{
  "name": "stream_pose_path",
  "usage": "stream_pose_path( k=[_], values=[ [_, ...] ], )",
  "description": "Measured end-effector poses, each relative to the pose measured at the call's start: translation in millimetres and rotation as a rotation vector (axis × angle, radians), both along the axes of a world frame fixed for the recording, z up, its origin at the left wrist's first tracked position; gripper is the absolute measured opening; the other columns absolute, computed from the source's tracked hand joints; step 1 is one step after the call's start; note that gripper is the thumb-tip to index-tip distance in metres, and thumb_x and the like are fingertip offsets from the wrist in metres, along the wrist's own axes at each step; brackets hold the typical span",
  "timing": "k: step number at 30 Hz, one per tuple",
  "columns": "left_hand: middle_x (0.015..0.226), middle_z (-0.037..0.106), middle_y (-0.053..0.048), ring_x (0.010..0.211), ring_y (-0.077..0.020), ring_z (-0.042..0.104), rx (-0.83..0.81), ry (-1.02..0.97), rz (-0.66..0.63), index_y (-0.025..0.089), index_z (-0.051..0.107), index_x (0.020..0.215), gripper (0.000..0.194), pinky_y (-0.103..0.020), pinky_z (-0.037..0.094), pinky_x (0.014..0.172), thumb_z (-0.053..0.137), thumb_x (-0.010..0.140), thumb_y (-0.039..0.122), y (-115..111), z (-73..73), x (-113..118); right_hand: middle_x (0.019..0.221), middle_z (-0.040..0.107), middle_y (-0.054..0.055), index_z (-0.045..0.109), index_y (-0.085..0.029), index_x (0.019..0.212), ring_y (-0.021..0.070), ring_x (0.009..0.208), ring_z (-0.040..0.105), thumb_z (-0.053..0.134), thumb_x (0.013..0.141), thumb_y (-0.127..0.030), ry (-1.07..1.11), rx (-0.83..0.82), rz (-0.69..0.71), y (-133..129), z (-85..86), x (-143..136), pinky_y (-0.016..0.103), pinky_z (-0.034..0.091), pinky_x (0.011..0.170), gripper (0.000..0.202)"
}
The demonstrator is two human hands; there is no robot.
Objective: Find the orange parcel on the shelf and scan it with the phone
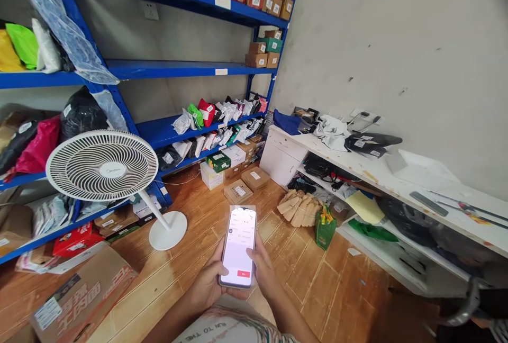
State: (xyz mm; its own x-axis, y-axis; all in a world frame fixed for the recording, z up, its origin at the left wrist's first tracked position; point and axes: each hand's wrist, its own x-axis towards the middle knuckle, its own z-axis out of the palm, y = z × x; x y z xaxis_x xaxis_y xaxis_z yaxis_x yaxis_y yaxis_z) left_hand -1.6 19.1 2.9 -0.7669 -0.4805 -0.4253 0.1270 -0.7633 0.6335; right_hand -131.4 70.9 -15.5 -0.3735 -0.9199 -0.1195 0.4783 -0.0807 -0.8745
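1. Phone (238,242): portrait, held in front of the torso, above the floor (214,213). Screen lit, mostly white, red button low right; text too small to read.
2. Left hand (213,275): grip wrapped on phone's left side, thumb at lower left screen edge.
3. Right hand (262,264): grip closed on the right side, thumb over the right screen edge, higher than the left thumb.
4. Fan (107,169): white, standing on floor to the left, head tilted up, well apart from hands.
5. Carton (87,295): floor, lower left, nearer than fan.
6. Rack (170,69): blue; labelled boxes on top, bagged parcels (228,111) lower down.
7. Two flat boxes (238,191): floor, beyond phone.
8. Paper bundle (300,208): floor, right, green bag (325,231) just beside it.
9. Desk (349,163): white, along right wall; blue cloth (286,122) at far end.
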Motion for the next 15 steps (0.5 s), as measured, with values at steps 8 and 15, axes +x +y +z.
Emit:
stream_pose_path(
  k=[8,15],
  values=[
    [0.125,0.058,-0.008,0.101,-0.0316,0.058,0.126,0.143,-0.027,0.035,0.020,0.144,0.090,-0.039,0.050,0.073,0.062,0.065,0.033,-9,-39.3,7,0.099,0.073,0.006,0.049,-0.024,0.123,0.0248,0.080,0.065,0.082,0.052,-0.034,-0.040,-0.142,0.075,0,-15.9,2,0.033,0.047,0.066,0.080],
    [0.123,0.060,-0.006,0.098,-0.0282,0.061,0.067,0.226,0.065,0.039,0.015,0.144,0.087,-0.041,0.051,0.076,0.058,0.070,0.027,-7,-47.6,0,0.097,0.074,0.003,0.064,-0.021,0.106,0.0242,0.087,0.064,0.065,0.067,-0.038,-0.039,-0.063,-0.049,3,-4.9,-1,0.033,0.045,0.076,0.042]
  ],
)
